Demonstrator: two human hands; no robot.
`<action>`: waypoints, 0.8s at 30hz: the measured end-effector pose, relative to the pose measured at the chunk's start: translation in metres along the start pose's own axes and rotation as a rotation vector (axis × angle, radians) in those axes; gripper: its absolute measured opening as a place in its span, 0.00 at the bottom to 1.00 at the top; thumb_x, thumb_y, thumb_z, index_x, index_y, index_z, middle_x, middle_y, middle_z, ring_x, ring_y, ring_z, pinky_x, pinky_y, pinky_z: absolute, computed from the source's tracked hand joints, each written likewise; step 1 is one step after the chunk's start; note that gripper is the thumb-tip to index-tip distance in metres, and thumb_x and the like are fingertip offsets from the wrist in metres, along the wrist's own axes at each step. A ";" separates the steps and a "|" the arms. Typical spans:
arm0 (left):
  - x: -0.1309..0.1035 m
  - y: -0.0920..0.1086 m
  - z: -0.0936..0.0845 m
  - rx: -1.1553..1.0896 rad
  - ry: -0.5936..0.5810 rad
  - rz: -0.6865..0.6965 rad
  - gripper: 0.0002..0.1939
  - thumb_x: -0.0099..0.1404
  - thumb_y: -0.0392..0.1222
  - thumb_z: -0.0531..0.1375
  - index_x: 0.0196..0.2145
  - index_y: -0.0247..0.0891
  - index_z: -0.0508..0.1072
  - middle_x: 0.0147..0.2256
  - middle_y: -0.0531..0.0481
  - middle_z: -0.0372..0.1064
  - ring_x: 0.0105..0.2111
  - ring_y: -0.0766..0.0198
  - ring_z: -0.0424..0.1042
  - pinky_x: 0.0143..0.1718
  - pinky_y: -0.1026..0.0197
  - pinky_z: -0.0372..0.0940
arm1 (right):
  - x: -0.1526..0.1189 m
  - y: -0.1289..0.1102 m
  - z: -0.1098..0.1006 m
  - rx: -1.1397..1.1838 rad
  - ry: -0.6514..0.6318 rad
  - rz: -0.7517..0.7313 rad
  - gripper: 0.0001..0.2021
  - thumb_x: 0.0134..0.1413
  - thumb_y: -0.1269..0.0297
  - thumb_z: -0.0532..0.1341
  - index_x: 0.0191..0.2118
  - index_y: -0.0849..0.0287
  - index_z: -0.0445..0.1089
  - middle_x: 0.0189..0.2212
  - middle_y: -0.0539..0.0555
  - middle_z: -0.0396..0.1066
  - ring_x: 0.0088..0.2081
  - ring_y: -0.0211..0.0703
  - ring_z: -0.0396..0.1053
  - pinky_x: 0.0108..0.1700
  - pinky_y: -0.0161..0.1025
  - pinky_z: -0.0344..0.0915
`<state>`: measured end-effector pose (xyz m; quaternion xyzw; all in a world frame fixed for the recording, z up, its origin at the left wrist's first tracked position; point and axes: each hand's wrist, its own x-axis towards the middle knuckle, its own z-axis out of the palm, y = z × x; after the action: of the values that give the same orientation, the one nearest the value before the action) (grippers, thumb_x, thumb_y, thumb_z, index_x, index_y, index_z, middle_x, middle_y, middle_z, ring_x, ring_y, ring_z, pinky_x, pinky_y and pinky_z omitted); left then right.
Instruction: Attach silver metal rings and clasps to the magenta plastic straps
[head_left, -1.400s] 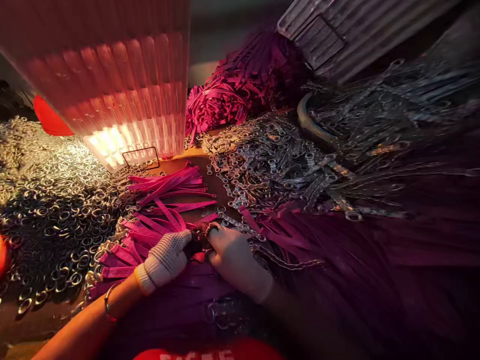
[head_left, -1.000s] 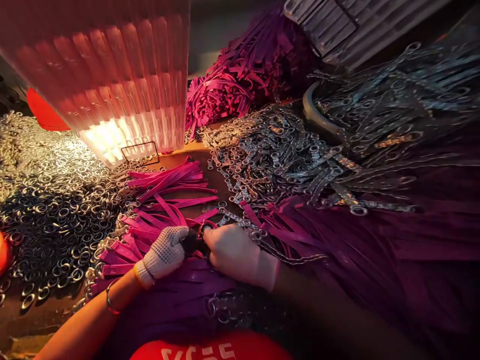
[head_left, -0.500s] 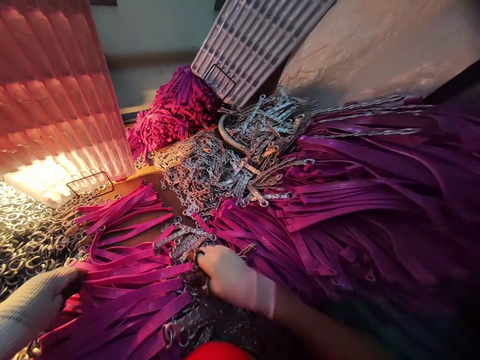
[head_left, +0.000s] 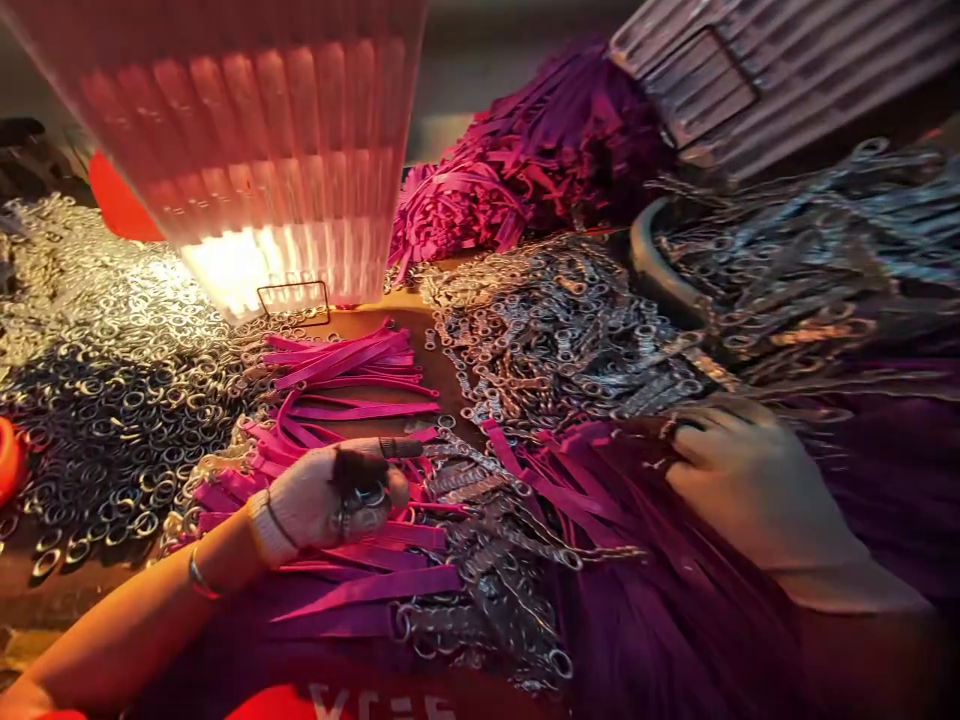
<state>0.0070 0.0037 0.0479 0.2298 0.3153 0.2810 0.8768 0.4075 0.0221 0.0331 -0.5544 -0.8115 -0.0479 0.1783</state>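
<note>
1. The left hand [head_left: 330, 500], in a white knitted glove with a dark fingertip, has its grip closed on a small dark metal tool or ring [head_left: 397, 448] pinched at the fingertips, just above the near pile of magenta flat straps [head_left: 352, 400]; what the piece is exactly I cannot tell.
2. The right hand [head_left: 750, 480], in a pale glove, lies flat with fingers spread and its grip apart, holding nothing, on the heap of purple straps [head_left: 600, 520] at the right, touching the edge of the silver chain links [head_left: 555, 340].
3. Risk, as I judge it: straps and chains lie tangled, so pulling one could drag its neighbours along or snag a glove on a link.
4. The pinched piece is small; if it slipped into the loose silver metal rings [head_left: 112, 390] at the left, it would be hard to find.
5. The brown surface [head_left: 390, 320] shows only in a small patch between the piles.
6. Far left a ribbed red translucent plastic crate [head_left: 270, 150] glows under a lamp; far right a grey ribbed crate [head_left: 750, 70] leans; the room is dim.
</note>
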 end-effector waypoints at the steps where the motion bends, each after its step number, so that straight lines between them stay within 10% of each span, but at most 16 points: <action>1: 0.001 -0.001 0.002 0.027 0.002 -0.012 0.28 0.61 0.41 0.61 0.58 0.29 0.69 0.27 0.48 0.70 0.16 0.73 0.63 0.15 0.72 0.57 | 0.001 -0.011 0.003 0.119 0.027 0.033 0.08 0.51 0.68 0.54 0.24 0.51 0.67 0.28 0.59 0.73 0.36 0.58 0.71 0.49 0.61 0.64; 5: -0.001 -0.006 0.009 0.227 -0.012 0.005 0.34 0.59 0.37 0.60 0.64 0.36 0.63 0.28 0.51 0.71 0.14 0.75 0.58 0.13 0.72 0.51 | 0.013 -0.089 0.020 0.717 -0.022 0.275 0.10 0.55 0.61 0.58 0.42 0.53 0.72 0.35 0.53 0.77 0.35 0.48 0.74 0.40 0.47 0.72; 11: -0.001 -0.012 0.010 0.376 -0.013 0.145 0.28 0.49 0.32 0.63 0.50 0.35 0.72 0.28 0.53 0.69 0.21 0.72 0.63 0.21 0.69 0.59 | 0.048 -0.200 0.029 0.880 -0.315 -0.056 0.21 0.49 0.75 0.55 0.49 0.56 0.72 0.44 0.56 0.75 0.47 0.47 0.72 0.49 0.43 0.69; 16: -0.007 -0.012 0.003 0.321 0.021 0.065 0.12 0.50 0.37 0.64 0.35 0.35 0.71 0.22 0.55 0.64 0.16 0.72 0.59 0.15 0.69 0.54 | 0.054 -0.212 0.030 0.897 -0.347 -0.023 0.24 0.45 0.77 0.56 0.50 0.56 0.73 0.41 0.54 0.75 0.43 0.45 0.72 0.47 0.42 0.69; 24: -0.007 -0.019 -0.006 0.095 0.119 0.012 0.18 0.53 0.49 0.67 0.37 0.33 0.73 0.24 0.50 0.70 0.16 0.72 0.62 0.16 0.70 0.53 | 0.037 -0.211 0.033 1.147 -0.069 0.526 0.14 0.56 0.56 0.64 0.46 0.54 0.73 0.32 0.50 0.72 0.31 0.40 0.69 0.33 0.38 0.68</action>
<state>0.0051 -0.0129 0.0354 0.2560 0.3784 0.2839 0.8430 0.1943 -0.0167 0.0401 -0.5528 -0.5500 0.4580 0.4268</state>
